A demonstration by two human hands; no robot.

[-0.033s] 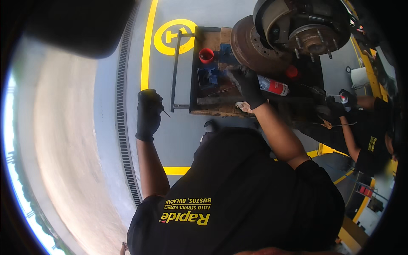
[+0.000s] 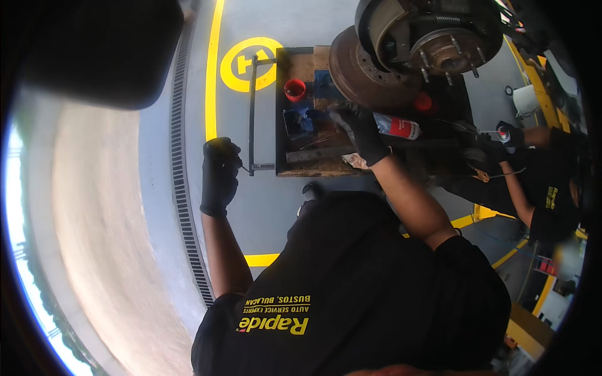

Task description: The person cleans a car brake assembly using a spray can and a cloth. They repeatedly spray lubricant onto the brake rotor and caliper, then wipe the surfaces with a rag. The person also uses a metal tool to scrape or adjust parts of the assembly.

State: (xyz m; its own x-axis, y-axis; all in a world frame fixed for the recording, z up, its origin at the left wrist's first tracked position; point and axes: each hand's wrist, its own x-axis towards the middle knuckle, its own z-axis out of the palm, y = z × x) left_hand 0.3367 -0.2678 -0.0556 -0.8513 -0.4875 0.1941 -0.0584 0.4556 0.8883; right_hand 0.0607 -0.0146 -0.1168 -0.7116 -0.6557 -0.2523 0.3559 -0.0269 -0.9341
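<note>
My left hand [image 2: 219, 175], in a black glove, is closed around a thin dark rod that pokes out beside the cart's handle. Over the cart [image 2: 295, 168] is my right hand [image 2: 360, 131], also gloved, with its fingers bent together. A dark shape shows at its fingertips, too blurred to name. Beside that hand lies a spray can [image 2: 401, 128] with a red and white label. Blue pieces [image 2: 297, 121] that look like cloth or plastic and a red cup [image 2: 295, 90] are left of it. Crumpled whitish paper or rag [image 2: 355, 160] sits below the wrist.
A rusty brake disc [image 2: 364, 70] leans on the cart's far side, near a wheel hub with studs [image 2: 453, 53]. At the right, a co-worker's gloved hand [image 2: 511, 135] holds a spray can. A floor drain grate [image 2: 179, 138] runs along the left.
The view has shifted slightly, so the cart and hub sit a little lower and further left. Both my hands keep nearly the same pose.
</note>
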